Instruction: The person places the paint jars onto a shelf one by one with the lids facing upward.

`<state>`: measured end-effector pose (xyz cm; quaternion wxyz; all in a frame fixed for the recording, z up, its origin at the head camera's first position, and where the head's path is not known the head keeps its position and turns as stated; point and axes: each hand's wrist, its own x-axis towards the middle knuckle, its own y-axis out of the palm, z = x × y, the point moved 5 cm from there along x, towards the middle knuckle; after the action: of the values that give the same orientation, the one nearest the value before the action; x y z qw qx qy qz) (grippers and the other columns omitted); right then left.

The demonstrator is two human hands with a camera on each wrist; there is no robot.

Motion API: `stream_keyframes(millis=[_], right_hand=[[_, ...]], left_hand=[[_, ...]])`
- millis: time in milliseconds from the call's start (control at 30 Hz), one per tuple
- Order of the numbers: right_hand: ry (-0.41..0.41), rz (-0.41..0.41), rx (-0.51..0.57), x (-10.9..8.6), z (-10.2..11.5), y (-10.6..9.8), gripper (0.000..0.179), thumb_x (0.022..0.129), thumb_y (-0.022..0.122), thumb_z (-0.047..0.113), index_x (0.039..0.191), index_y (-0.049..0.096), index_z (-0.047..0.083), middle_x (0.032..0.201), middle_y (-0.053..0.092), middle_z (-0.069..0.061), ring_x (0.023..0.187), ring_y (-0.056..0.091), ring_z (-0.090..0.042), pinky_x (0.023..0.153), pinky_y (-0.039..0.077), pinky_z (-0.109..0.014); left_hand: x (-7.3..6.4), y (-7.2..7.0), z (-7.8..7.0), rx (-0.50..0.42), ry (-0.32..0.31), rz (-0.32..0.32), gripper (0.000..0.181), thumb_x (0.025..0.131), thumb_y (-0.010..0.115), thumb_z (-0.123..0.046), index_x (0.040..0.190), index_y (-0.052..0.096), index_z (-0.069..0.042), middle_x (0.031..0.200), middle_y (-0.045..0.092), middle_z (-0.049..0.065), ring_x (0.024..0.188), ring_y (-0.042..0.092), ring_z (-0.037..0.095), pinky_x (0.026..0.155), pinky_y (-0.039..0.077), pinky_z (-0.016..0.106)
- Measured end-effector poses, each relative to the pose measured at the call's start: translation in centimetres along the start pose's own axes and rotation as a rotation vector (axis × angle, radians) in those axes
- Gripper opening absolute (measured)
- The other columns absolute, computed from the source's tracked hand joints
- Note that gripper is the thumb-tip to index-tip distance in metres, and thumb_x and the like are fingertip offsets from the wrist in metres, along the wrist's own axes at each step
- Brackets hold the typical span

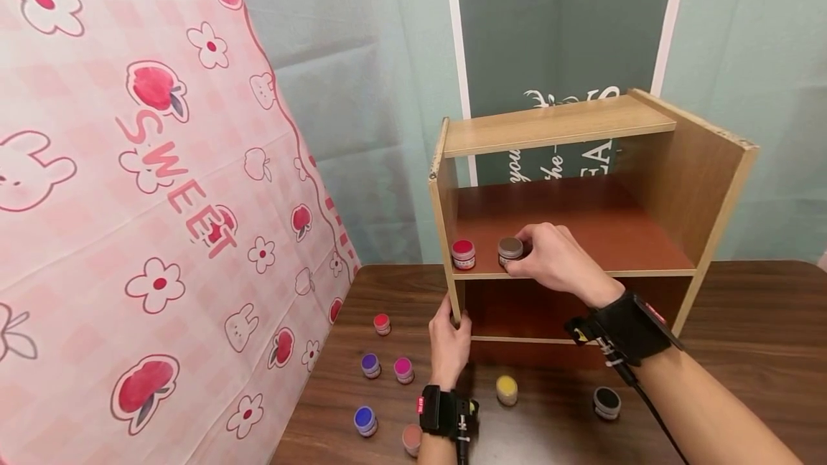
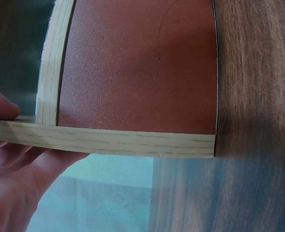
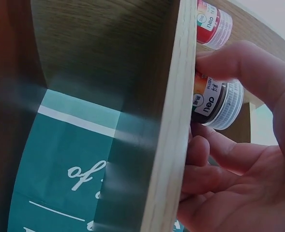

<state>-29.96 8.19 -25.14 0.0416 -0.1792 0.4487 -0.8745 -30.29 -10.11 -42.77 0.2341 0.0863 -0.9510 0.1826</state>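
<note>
My right hand (image 1: pixel 555 260) pinches a small brown paint jar (image 1: pixel 510 250) between thumb and fingers, at the front of the wooden shelf unit's middle board (image 1: pixel 581 275). In the right wrist view that brown jar (image 3: pixel 215 99) has a clear lid and a printed label. Left of it on the same board stands a red paint jar (image 1: pixel 463 255). My left hand (image 1: pixel 450 343) grips the unit's left side panel (image 1: pixel 444 214) low down. The left wrist view shows the thumb on one face of the panel edge and the fingers (image 2: pixel 16 154) on the other.
On the dark wood table (image 1: pixel 762 357) stand several more jars: red (image 1: pixel 382 323), purple (image 1: pixel 371 365), magenta (image 1: pixel 403 370), blue (image 1: pixel 365 420), tan (image 1: pixel 411 439), yellow (image 1: pixel 507 390) and black (image 1: pixel 606 402). A pink printed cloth (image 1: pixel 161 235) hangs at the left.
</note>
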Motion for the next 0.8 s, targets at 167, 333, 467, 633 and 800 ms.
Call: stream_keyframes(millis=[167, 333, 467, 633, 800], right_hand=[[0.013, 0.009, 0.015, 0.07, -0.04, 0.04, 0.037, 0.074, 0.075, 0.021, 0.1, 0.067, -0.004, 0.085, 0.07, -0.011, 0.074, 0.058, -0.02, 0.067, 0.044, -0.03], [0.021, 0.014, 0.021, 0.16, -0.12, 0.09, 0.037, 0.075, 0.074, 0.021, 0.101, 0.067, -0.005, 0.087, 0.07, -0.011, 0.075, 0.059, -0.02, 0.068, 0.044, -0.031], [0.022, 0.013, 0.021, 0.17, -0.13, 0.09, 0.038, 0.075, 0.073, 0.021, 0.102, 0.067, -0.005, 0.087, 0.071, -0.011, 0.075, 0.059, -0.02, 0.068, 0.045, -0.031], [0.031, 0.018, 0.03, 0.12, -0.18, 0.11, 0.039, 0.075, 0.073, 0.02, 0.103, 0.066, -0.006, 0.087, 0.071, -0.012, 0.076, 0.06, -0.02, 0.068, 0.045, -0.031], [0.028, 0.015, 0.027, 0.15, -0.17, 0.08, 0.039, 0.074, 0.073, 0.02, 0.102, 0.066, -0.005, 0.087, 0.071, -0.012, 0.076, 0.06, -0.02, 0.068, 0.045, -0.031]], left_hand=[[-0.02, 0.04, -0.02, -0.017, -0.005, 0.005, 0.041, 0.091, 0.056, -0.003, 0.133, 0.056, -0.006, 0.122, 0.066, 0.014, 0.11, 0.064, 0.022, 0.087, 0.052, 0.037], [-0.05, 0.05, 0.0, -0.026, -0.011, 0.003, 0.041, 0.091, 0.056, -0.003, 0.133, 0.056, -0.008, 0.122, 0.067, 0.015, 0.11, 0.064, 0.023, 0.088, 0.052, 0.037], [-0.07, 0.06, -0.01, -0.019, -0.012, -0.001, 0.041, 0.091, 0.056, -0.004, 0.132, 0.057, -0.009, 0.121, 0.067, 0.014, 0.11, 0.064, 0.023, 0.088, 0.052, 0.037], [-0.11, 0.04, -0.08, -0.02, -0.018, 0.003, 0.04, 0.092, 0.056, -0.004, 0.132, 0.057, -0.006, 0.121, 0.067, 0.015, 0.11, 0.064, 0.025, 0.087, 0.052, 0.037], [-0.11, -0.01, -0.17, -0.023, -0.03, 0.003, 0.041, 0.092, 0.057, -0.003, 0.132, 0.056, -0.009, 0.122, 0.066, 0.015, 0.11, 0.064, 0.026, 0.086, 0.052, 0.036]])
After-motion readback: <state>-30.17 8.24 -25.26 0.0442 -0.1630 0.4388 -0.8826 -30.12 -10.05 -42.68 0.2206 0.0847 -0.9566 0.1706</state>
